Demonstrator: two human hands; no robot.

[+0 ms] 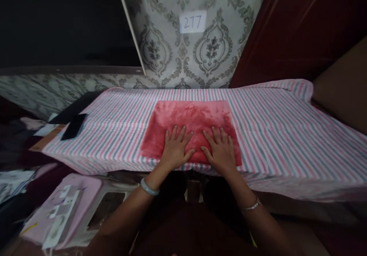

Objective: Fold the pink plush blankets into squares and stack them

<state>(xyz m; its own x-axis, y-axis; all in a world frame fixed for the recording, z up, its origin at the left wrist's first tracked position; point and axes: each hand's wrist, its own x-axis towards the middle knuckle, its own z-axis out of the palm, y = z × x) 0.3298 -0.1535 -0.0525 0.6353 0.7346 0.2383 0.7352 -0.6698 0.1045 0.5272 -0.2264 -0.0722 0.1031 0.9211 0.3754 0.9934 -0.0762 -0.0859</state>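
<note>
A red plush cloth (pixel 192 114) lies flat as a rough rectangle near the front edge of the striped cover (pixel 120 122). On its left half my left hand (pixel 177 145) rests palm down with the fingers spread. My right hand (pixel 220 147) presses flat on the right half, its fingers also apart. Both thumbs point inward, with a gap of bare plush between them. Neither hand grips anything. Whether the cloth is folded in layers I cannot tell.
A dark phone (pixel 74 126) lies at the cover's left end. Below left, a white power strip (pixel 63 217) sits on a pink surface. A large dark screen (pixel 65 26) hangs on the patterned wall, near a paper (pixel 192 22) marked 277. A dark red panel (pixel 289 30) stands at the right.
</note>
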